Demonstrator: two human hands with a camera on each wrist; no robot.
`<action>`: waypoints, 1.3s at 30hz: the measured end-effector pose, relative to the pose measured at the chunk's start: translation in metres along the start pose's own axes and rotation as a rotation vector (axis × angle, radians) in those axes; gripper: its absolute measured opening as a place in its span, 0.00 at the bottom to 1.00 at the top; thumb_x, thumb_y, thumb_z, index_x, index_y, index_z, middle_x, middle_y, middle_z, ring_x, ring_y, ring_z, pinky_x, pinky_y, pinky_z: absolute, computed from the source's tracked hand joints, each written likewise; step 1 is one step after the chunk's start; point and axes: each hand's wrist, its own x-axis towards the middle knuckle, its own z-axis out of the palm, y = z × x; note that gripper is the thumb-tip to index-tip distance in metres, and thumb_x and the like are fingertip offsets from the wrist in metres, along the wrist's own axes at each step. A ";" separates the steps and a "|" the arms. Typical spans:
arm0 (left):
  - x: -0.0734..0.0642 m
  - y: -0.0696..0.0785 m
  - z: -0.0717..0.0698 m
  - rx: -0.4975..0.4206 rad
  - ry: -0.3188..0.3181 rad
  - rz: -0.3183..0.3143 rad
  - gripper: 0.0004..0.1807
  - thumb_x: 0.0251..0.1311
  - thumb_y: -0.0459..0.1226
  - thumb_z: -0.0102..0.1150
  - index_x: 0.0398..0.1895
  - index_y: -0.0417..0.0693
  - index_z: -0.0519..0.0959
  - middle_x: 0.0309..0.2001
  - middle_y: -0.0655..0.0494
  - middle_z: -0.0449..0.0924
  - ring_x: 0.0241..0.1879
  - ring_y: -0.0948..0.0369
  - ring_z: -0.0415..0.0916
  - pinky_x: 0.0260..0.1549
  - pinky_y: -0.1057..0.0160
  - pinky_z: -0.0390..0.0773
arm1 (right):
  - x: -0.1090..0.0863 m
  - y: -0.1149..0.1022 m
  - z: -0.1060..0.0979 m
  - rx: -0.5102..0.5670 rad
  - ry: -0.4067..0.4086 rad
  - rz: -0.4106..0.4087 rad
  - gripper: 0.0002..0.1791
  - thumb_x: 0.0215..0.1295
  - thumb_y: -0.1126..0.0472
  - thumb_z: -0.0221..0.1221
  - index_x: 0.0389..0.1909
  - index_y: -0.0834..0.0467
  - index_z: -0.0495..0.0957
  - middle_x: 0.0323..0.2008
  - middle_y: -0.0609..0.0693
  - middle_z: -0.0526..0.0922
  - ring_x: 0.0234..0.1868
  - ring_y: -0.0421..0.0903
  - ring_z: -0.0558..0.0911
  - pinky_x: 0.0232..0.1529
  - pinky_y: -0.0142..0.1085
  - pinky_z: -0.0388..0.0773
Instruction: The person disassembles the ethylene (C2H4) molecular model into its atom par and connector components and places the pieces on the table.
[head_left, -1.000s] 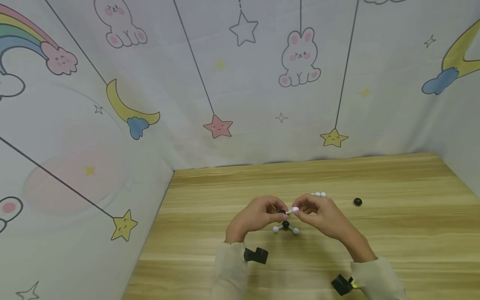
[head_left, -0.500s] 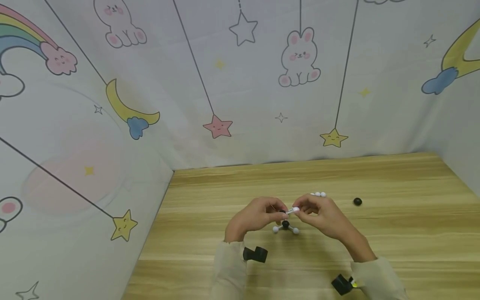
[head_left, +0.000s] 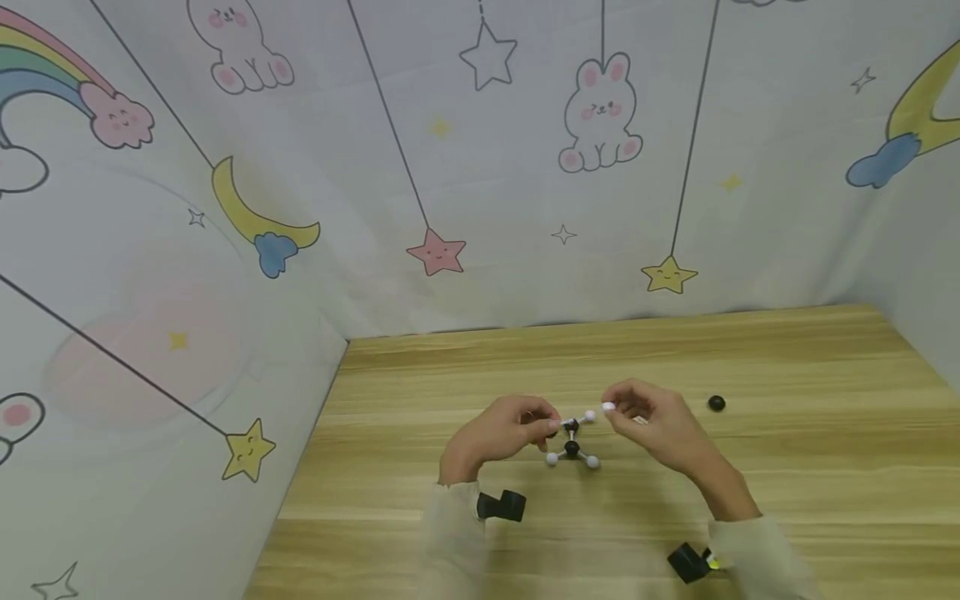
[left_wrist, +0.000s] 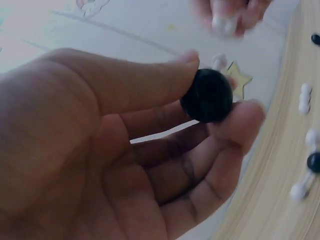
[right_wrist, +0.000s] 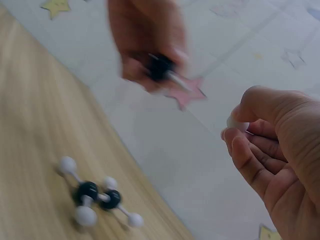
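My left hand (head_left: 506,431) pinches a black ball (left_wrist: 206,95) between thumb and fingers. A white connecting stick (right_wrist: 179,80) juts out of that ball in the right wrist view. Between the thumb and fingertips of my right hand (head_left: 663,425) is a white ball (right_wrist: 237,121), held apart from the black one. Just under the gap between the hands, a ball-and-stick molecular model (head_left: 572,448) lies on the table. It has two black balls joined by a stick, with several white balls on its ends.
Farther right on the wooden table (head_left: 817,433) sits a loose black ball (head_left: 716,403). Several white balls (left_wrist: 305,98) lie in a row, seen in the left wrist view. A patterned cloth wall (head_left: 517,283) closes off the back and sides.
The hands have drawn apart, the left going left and the right going right and up. The white ball has come away from the stick, which stays with the black ball.
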 end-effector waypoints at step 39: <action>-0.004 -0.009 -0.004 0.014 0.100 -0.021 0.09 0.64 0.41 0.59 0.45 0.53 0.82 0.38 0.60 0.81 0.33 0.65 0.79 0.35 0.63 0.75 | 0.015 0.114 -0.020 -0.400 0.089 0.296 0.08 0.62 0.70 0.57 0.39 0.71 0.77 0.34 0.64 0.80 0.35 0.55 0.80 0.37 0.48 0.77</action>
